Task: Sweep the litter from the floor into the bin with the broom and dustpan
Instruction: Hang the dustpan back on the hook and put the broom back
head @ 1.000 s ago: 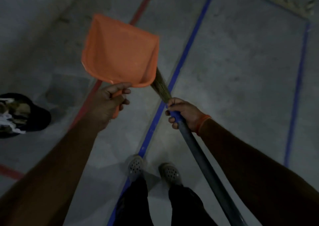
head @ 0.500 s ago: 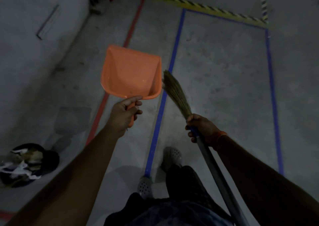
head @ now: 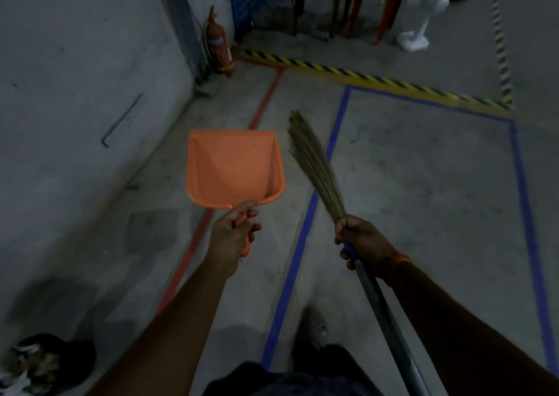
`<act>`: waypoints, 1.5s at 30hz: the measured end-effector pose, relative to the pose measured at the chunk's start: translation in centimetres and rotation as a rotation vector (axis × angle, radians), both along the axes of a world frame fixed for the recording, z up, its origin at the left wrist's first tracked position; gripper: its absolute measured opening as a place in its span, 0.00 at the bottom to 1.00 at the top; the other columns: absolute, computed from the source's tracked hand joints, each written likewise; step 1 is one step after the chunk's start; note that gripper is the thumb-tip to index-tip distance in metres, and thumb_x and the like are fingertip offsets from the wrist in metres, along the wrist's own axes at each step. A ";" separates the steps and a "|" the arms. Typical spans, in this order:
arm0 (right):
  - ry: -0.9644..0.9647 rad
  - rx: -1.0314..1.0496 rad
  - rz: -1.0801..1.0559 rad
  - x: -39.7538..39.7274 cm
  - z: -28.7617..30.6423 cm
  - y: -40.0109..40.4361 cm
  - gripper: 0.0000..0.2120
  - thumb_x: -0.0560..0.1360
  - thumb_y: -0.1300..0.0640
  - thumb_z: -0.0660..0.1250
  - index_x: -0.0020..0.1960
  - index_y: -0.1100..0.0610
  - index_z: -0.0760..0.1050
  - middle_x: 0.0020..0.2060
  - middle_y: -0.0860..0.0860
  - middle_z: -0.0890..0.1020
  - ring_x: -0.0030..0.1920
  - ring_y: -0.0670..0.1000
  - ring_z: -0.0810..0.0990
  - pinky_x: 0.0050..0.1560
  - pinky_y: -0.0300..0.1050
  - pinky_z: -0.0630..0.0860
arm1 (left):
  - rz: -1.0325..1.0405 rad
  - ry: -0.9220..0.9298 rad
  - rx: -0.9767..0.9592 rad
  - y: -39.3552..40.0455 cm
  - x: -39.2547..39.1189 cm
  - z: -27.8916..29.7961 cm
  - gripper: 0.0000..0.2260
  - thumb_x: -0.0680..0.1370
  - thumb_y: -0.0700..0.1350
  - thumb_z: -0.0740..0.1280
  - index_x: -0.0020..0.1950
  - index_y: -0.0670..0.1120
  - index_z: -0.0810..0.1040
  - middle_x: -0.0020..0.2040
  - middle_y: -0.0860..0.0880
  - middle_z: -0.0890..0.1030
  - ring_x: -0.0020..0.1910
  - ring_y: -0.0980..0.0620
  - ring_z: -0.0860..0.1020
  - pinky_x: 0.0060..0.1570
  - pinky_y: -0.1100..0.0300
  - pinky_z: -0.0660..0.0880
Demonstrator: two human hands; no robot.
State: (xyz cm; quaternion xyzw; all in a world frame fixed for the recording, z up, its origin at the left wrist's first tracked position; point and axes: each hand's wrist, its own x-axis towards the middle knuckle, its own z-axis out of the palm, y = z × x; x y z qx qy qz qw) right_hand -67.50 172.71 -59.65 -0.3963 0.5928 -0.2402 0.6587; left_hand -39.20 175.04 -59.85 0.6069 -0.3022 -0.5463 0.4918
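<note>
Near left corner: black bin (head: 65, 362), litter already inside, white and brownish scraps showing; sits on concrete floor (head: 423, 202) near the wall foot. Near centre: grey clog (head: 316, 327) on the blue tape line (head: 305, 232), dark trousers below.

Mid: left hand (head: 231, 238) wrapped round the handle of orange dustpan (head: 234, 170), thumb on top, fingers curled under. Pan held off the floor, open mouth pointing far, tray looks empty, so prob. carried rather than scooping. Right hand (head: 360, 241) clenched round broom (head: 314, 165) just below the bristle bundle, where blue collar meets grey pole; pole runs back to near right past the forearm. Choked-up grip keeps bristles up and clear of floor, reads as transport pose. Bristle tips just right of the pan's right edge, not touching as far as can be told.

No loose litter visible on the floor ahead; lighting dim, small bits could be missed. Judgement: task near done or hunting for more.

Room to move: open floor far right inside the blue tape rectangle. Left side closed by grey wall (head: 75, 78), red tape line (head: 193, 247) running alongside it. Far: yellow-black hazard tape (head: 378, 79) marks the boundary; fire extinguisher (head: 217, 47) in the wall corner, red chair legs (head: 384, 8) and white fan (head: 420, 14) beyond. Bin behind-left, so a turn back needed for any dump.
</note>
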 end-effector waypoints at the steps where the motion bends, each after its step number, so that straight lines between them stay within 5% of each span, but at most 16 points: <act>1: -0.001 -0.017 0.026 -0.5 0.6 -2.6 0.07 0.79 0.64 0.61 0.45 0.56 0.75 0.41 0.59 0.76 0.29 0.55 0.75 0.29 0.45 0.72 | 0.019 0.000 -0.004 -1.7 -0.7 0.3 0.17 0.81 0.31 0.63 0.64 0.48 0.80 0.52 0.51 0.83 0.42 0.54 0.82 0.35 0.61 0.74; 12: 0.021 -0.121 0.215 -2.3 2.0 -27.7 0.06 0.77 0.73 0.58 0.48 0.65 0.71 0.40 0.62 0.72 0.25 0.47 0.74 0.22 0.37 0.71 | 0.139 0.059 -0.014 -23.2 -4.3 1.1 0.17 0.81 0.31 0.62 0.67 0.44 0.77 0.54 0.48 0.80 0.42 0.52 0.80 0.34 0.64 0.74; 19: 0.025 -0.138 0.249 -2.8 1.9 -45.2 0.06 0.78 0.67 0.60 0.46 0.60 0.74 0.40 0.59 0.74 0.28 0.55 0.74 0.26 0.44 0.72 | 0.179 0.050 -0.037 -39.7 -6.2 1.1 0.17 0.81 0.30 0.61 0.66 0.45 0.78 0.54 0.49 0.80 0.42 0.54 0.80 0.37 0.62 0.73; 36: -0.099 -0.556 0.517 -3.4 10.5 -93.1 0.06 0.80 0.67 0.59 0.46 0.61 0.71 0.42 0.58 0.72 0.29 0.56 0.74 0.27 0.46 0.72 | 0.473 0.042 -0.268 -81.3 -13.1 6.8 0.17 0.81 0.31 0.64 0.63 0.49 0.81 0.54 0.49 0.82 0.43 0.51 0.80 0.39 0.61 0.75; 45: -0.235 -0.746 0.640 0.9 17.8 -115.0 0.06 0.81 0.67 0.59 0.46 0.63 0.72 0.35 0.52 0.73 0.25 0.51 0.72 0.27 0.45 0.70 | 0.596 -0.006 -0.390 -102.1 -14.4 13.6 0.17 0.80 0.31 0.63 0.64 0.46 0.80 0.52 0.52 0.84 0.40 0.53 0.81 0.34 0.61 0.72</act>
